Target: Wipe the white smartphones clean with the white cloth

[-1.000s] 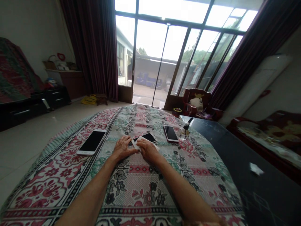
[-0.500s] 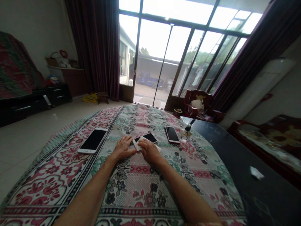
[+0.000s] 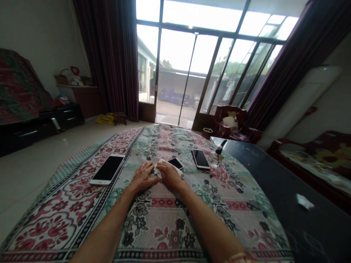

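Note:
A smartphone (image 3: 175, 163) with a dark screen and light edge lies on the tablecloth between my hands, partly hidden beneath them. My left hand (image 3: 143, 177) rests at its left end, fingers along the far side and thumb near the close edge. White tissue (image 3: 157, 171) is bunched under my right hand (image 3: 168, 174), whose bent fingers press it onto the phone. To the left lies a larger white smartphone (image 3: 108, 169), screen up. On the right is another smartphone (image 3: 201, 159) with a red edge, beside a clear bottle with a black top (image 3: 216, 157).
A patterned tablecloth (image 3: 164, 219) covers the round table. Against its right side stands a dark table (image 3: 274, 190) with a crumpled white tissue (image 3: 305, 201) on it. Farther off are a wooden armchair (image 3: 230, 122), a glass door and a yellow bag (image 3: 105, 118).
My right hand and the tissue have shifted slightly left and away from me across the phone, covering more of its left end. The left hand stays nearly in place.

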### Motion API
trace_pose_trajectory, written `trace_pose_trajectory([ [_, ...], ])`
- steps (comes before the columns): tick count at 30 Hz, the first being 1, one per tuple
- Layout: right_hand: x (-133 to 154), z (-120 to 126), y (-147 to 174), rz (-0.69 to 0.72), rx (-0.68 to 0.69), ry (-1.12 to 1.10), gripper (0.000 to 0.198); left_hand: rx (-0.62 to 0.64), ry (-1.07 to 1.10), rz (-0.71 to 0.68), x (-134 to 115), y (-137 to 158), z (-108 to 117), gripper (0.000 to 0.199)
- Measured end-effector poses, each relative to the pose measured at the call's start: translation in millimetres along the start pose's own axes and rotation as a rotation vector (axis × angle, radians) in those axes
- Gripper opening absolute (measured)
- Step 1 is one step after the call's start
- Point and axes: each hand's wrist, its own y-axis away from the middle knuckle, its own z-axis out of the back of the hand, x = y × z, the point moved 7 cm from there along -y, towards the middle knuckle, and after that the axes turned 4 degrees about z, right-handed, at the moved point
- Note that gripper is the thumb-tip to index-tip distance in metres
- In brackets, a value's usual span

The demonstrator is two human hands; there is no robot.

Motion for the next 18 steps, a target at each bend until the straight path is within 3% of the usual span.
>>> trace_pose_trajectory([
  [18,10.9,27.4,48.8,0.059,-0.054,-0.084,0.027,-0.053,-0.007,0.014,-4.1,2.5,2.8,0.065],
])
